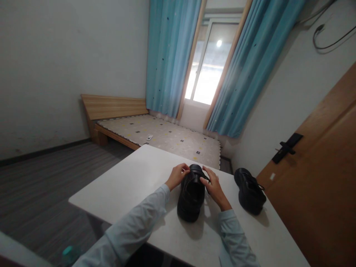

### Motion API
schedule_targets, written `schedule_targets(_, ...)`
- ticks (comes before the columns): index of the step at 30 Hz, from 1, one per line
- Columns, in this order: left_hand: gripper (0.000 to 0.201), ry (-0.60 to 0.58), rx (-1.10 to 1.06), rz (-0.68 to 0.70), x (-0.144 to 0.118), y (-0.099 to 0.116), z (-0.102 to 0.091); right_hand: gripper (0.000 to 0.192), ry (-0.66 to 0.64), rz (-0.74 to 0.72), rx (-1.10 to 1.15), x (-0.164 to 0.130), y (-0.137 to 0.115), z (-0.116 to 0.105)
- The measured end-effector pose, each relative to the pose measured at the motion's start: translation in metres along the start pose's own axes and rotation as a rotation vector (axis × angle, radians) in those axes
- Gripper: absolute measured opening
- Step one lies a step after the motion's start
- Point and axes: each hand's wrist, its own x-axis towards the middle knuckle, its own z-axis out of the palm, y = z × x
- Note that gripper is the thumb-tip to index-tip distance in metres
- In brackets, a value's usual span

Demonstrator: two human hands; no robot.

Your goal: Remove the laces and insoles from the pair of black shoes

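A black shoe of smooth, faintly glossy leather-like material stands near the middle of the white worktop, its rounded toe pointing away from the person and its thick dark sole flat on the matte surface. The left hand rests against the shoe's left side near the toe, its fingers curled together and pinching at something by the lacing; whether a lace is truly caught there is too small to tell. The right hand lies along the shoe's right side, fingers bent inward and closed lightly on a thin black lace end at the upper. Both forearms wear soft, pale blue sleeves.

A second black shoe, same rounded shape and chunky sole, sits well apart to the right, near the worktop's far right edge, with a small lace loop showing on its side. Beyond the worktop lie a low wooden bed with a patterned mattress, sheer blue curtains framing a bright window, and a brown wooden door with a black handle.
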Motion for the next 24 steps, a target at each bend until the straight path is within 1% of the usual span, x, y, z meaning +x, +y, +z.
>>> schedule_targets(4,0.004,0.022,-0.031,-0.001,0.000,0.002,0.000,0.067,-0.028,0.018,-0.099,-0.002,-0.004,-0.001)
schedule_targets(10,0.003,0.049,-0.082,0.019,0.002,0.000,0.002,0.073,-0.071,0.011,-0.079,-0.001,0.001,0.000)
schedule_targets(12,0.005,0.053,-0.182,0.018,0.004,-0.002,0.004,0.073,-0.076,0.013,-0.072,-0.001,0.004,0.001)
schedule_targets(17,0.009,0.031,-0.567,0.028,0.007,0.000,0.005,0.071,-0.097,0.025,-0.055,0.001,0.008,0.003)
schedule_targets(19,0.010,0.031,-0.640,0.004,0.006,0.005,0.001,0.071,-0.101,0.031,-0.049,0.000,0.008,0.003)
schedule_targets(22,0.015,0.062,-0.631,-0.028,0.005,0.012,-0.008,0.071,-0.090,0.030,-0.042,0.000,0.008,0.003)
schedule_targets(24,0.017,0.089,-0.538,0.004,0.004,0.015,-0.016,0.070,-0.083,0.023,-0.038,-0.001,0.008,0.003)
